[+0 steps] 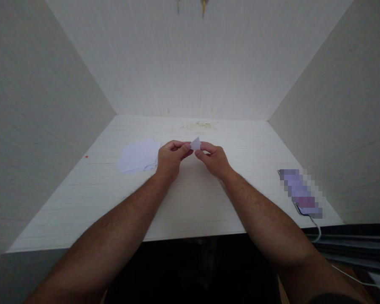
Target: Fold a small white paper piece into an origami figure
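A small folded piece of white paper (195, 144), pointed at the top, is held above the middle of the white table. My left hand (174, 155) pinches its left side between thumb and fingers. From the right, my right hand (213, 158) grips the paper's other edge, thumb below and index finger behind. Both hands are closed, and their fingertips nearly meet. Just left of my left hand lies a loose stack of white paper sheets (139, 155) with uneven edges.
A phone (299, 192), its screen blurred out, lies at the table's right with a white cable (318, 232) running off the front edge. Pale walls (190, 63) enclose the white table (196, 202) at the back and both sides. Brownish marks (202, 125) show near the back wall.
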Demonstrator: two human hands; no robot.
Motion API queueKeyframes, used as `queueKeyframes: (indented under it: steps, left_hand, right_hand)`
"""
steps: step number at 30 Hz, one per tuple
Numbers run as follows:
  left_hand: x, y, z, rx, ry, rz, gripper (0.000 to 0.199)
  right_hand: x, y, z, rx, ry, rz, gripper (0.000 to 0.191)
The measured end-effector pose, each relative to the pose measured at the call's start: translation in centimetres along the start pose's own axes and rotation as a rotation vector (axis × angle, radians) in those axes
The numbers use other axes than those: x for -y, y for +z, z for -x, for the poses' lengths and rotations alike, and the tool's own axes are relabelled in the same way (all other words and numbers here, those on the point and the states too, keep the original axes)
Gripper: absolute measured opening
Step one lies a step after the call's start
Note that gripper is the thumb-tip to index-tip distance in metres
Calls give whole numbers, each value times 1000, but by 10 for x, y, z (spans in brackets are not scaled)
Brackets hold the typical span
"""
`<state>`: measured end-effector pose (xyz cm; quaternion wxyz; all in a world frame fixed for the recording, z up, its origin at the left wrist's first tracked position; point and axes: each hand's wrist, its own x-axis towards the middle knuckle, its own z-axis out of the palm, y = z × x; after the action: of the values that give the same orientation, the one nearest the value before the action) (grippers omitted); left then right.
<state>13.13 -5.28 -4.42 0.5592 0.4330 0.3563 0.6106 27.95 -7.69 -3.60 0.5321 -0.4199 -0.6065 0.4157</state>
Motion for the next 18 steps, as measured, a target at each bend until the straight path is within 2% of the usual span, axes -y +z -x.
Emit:
queueKeyframes:
  steps: [9,14,18]
  left_hand:
    - [-8,-4,-2,150,-286,51,28]
    - [-6,-3,-2,150,-251,88,29]
    - [-4,-2,-1,132,-217,116,29]
  right_hand:
    - [-6,-3,-3,-29,-79,68,14]
    - [-8,-5,-2,-26,-94,107,14]
    - [-6,-5,0,-81,-147,182,14]
